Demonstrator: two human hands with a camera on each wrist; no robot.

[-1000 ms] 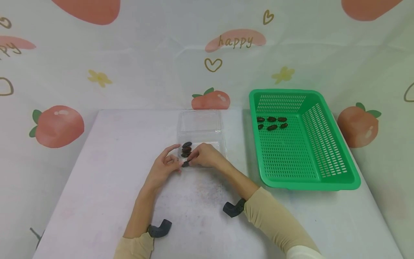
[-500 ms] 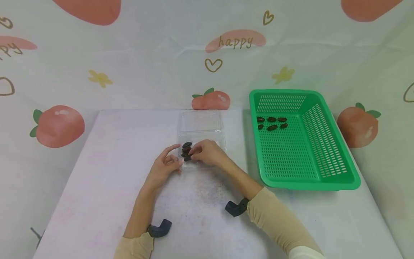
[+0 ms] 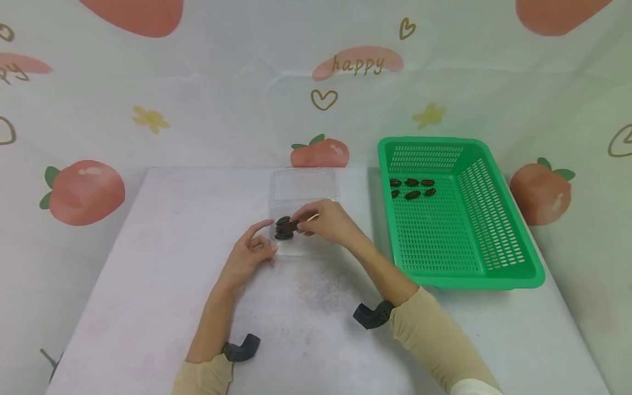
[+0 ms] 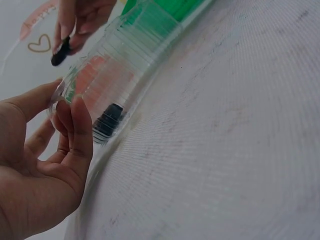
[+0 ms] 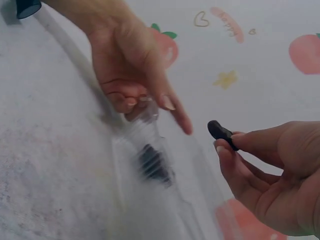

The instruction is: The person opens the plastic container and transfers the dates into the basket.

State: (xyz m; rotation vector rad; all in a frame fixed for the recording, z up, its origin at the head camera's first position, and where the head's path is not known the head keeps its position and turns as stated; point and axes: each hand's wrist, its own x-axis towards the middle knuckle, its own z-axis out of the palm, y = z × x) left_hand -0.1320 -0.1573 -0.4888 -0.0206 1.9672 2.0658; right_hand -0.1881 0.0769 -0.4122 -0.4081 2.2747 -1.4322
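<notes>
My right hand pinches a dark, oval date between thumb and fingertips. It holds the date above a clear plastic clamshell box, whose lid lies folded back. Inside, against the left wall, sit several more dates in a row, partly covered in the head view by the held one. At the box's front left corner, my left hand steadies the wall between thumb and index finger, with the other fingers curled. Through the ribbed plastic in the left wrist view, the boxed dates show as a dark patch.
A green slotted basket stands right of the box, with several dates in two rows near its back left. The white tabletop ends at a printed cloth backdrop. Dark wrist mounts sit on both forearms.
My right hand has lifted the date from the box's front left and carried it back and slightly right. The left hand has stayed at the box corner.
</notes>
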